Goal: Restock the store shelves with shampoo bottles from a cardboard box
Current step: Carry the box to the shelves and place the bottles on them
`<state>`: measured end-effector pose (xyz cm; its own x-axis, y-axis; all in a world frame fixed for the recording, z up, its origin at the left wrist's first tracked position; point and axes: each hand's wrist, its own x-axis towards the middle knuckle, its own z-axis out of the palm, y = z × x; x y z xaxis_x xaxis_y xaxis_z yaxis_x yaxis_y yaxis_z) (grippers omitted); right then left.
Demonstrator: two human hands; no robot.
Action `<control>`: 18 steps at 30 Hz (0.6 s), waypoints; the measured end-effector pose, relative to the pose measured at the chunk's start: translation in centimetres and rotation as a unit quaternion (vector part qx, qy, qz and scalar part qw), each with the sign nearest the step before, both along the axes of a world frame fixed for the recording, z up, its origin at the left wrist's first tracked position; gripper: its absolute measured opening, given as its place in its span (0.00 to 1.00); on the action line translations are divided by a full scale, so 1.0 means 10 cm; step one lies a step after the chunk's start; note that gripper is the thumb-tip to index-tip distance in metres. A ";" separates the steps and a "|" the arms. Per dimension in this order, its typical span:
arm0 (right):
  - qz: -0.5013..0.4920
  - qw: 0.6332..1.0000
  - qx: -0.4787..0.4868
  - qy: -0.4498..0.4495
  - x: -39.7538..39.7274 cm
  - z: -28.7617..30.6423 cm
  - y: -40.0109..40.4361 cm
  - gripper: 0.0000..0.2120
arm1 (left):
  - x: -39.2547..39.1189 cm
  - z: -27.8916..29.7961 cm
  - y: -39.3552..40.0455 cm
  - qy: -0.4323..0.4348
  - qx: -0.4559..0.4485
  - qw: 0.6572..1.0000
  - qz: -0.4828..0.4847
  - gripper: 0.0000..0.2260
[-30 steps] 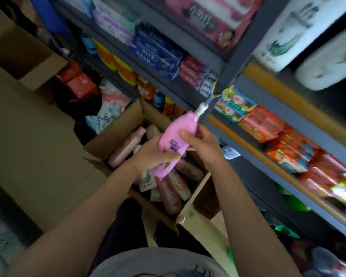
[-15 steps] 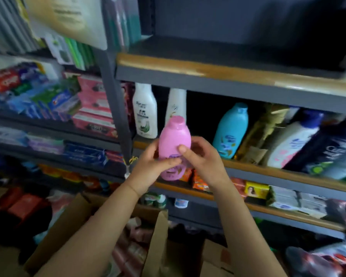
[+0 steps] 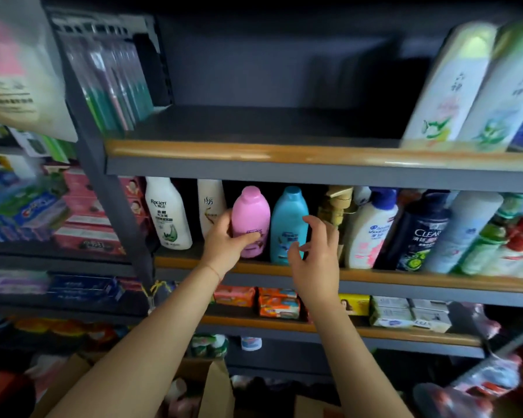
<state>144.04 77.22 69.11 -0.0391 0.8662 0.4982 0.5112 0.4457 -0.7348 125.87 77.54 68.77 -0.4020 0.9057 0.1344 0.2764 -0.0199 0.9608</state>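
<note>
Pink shampoo bottle (image 3: 251, 221) upright on shelf (image 3: 375, 277) (beside blue bottle (image 3: 289, 224)), left hand (image 3: 227, 241) gripping it, right hand (image 3: 316, 248) loose, empty

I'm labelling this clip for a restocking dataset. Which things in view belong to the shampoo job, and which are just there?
Part of the job:
pink bottle, held by the left hand
right hand, holding nothing
middle shelf
cardboard box

Just there:
blue bottle
white Rejoice bottle
dark Clear bottle
soap packs
toothbrushes
</note>
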 end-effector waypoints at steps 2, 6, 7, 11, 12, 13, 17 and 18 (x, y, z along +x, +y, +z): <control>-0.025 0.996 0.031 -0.084 -0.07 0.00 0.02 0.28 | 0.00 -0.01 0.10 -0.012 -0.016 1.000 -0.020 0.27; -0.028 0.972 0.087 -0.215 -0.13 0.11 0.08 0.33 | 0.00 0.04 0.28 -0.015 -0.033 0.997 -0.061 0.25; -0.029 0.968 0.085 -0.233 -0.15 0.15 0.11 0.34 | 0.00 0.06 0.30 -0.012 -0.037 0.996 -0.074 0.23; -0.025 0.957 0.038 -0.288 -0.18 0.23 0.22 0.34 | 0.00 0.14 0.36 -0.028 -0.073 0.991 -0.109 0.16; -0.022 0.954 0.031 -0.297 -0.18 0.22 0.24 0.34 | 0.00 0.15 0.37 -0.033 -0.085 0.989 -0.115 0.17; -0.020 0.953 0.029 -0.300 -0.17 0.22 0.26 0.33 | 0.02 0.16 0.38 -0.039 -0.094 0.988 -0.119 0.17; -0.019 0.955 0.036 -0.292 -0.19 0.20 0.31 0.32 | 0.15 0.21 0.45 -0.084 -0.103 0.983 -0.124 0.18; -0.018 0.957 0.040 -0.288 -0.19 0.20 0.31 0.33 | 0.20 0.22 0.46 -0.101 -0.103 0.981 -0.128 0.17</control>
<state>142.13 80.33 71.07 -0.2984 0.8325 0.4668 0.8370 0.4633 -0.2913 127.82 82.10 70.99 -0.1582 0.9799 -0.1215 0.0922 0.1372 0.9862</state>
